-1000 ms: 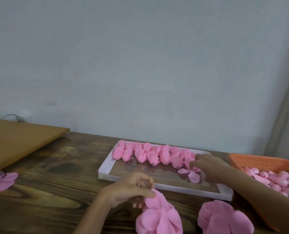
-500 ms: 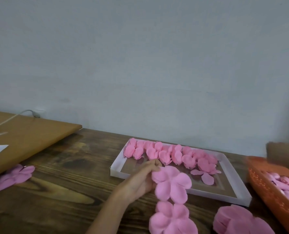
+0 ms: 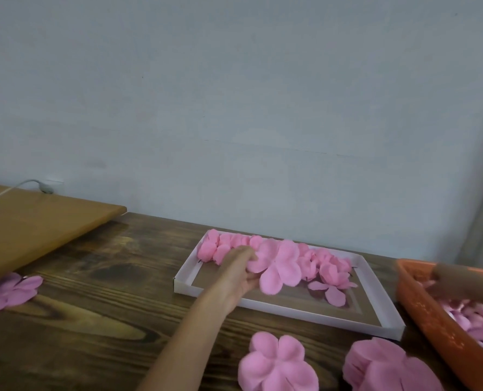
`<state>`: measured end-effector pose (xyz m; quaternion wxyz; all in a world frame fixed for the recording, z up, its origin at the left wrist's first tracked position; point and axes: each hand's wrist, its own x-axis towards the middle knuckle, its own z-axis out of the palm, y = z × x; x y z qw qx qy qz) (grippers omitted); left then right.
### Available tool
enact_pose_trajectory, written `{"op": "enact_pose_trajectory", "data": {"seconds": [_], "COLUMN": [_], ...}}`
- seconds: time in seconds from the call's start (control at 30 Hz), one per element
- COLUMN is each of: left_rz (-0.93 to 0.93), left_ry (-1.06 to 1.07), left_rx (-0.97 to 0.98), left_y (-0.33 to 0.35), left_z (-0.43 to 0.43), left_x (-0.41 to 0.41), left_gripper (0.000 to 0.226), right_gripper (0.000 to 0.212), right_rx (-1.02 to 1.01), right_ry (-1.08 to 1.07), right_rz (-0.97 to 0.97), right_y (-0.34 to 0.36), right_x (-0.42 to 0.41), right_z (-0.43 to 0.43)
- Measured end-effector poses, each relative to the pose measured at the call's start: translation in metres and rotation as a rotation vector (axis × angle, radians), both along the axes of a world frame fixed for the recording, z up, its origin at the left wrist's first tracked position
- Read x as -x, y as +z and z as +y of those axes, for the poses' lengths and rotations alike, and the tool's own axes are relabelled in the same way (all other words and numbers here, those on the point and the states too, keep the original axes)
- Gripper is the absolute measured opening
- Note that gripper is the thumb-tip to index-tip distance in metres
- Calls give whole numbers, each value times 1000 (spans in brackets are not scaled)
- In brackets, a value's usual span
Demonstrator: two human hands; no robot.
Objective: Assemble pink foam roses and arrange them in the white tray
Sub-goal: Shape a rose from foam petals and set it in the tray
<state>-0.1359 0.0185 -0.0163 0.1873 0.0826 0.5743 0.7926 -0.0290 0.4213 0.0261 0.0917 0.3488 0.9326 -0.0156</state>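
**Petal layer carried over the tray, right hand gone to the basket**

In the last 1 second the left hand (image 3: 239, 273) has lifted a flat pink foam petal layer (image 3: 281, 268) from the near side of the dark wooden table (image 3: 108, 306). It now pinches it over the shallow white cardboard tray (image 3: 291, 310), against the row of finished pink foam roses (image 3: 223, 248) along the far rim. The right hand (image 3: 460, 280) has left the tray for the orange plastic basket (image 3: 432, 331) of pink foam buds (image 3: 480, 323). It is blurred, so its grip cannot be told. Likely a bud is being fetched for this layer.

The tray's near half is bare, with room for another row. The basket's rim sits just beside the tray's right wall, and 1 stack of pink petal layers (image 3: 277, 365) lies near the front rim.
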Motion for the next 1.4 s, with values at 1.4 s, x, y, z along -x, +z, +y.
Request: {"op": "enact_pose_trajectory", "data": {"seconds": [1.4], "left_rz": [794], "left_ry": [-432], "left_rx": [848], "left_y": [0], "left_z": [-43], "left_x": [-63], "left_gripper": [11], "right_gripper": [29], "right_rx": [-60], "right_ry": [-71], "right_rz": [90], "right_y": [2], "right_x": [-17], "right_z": [36]}}
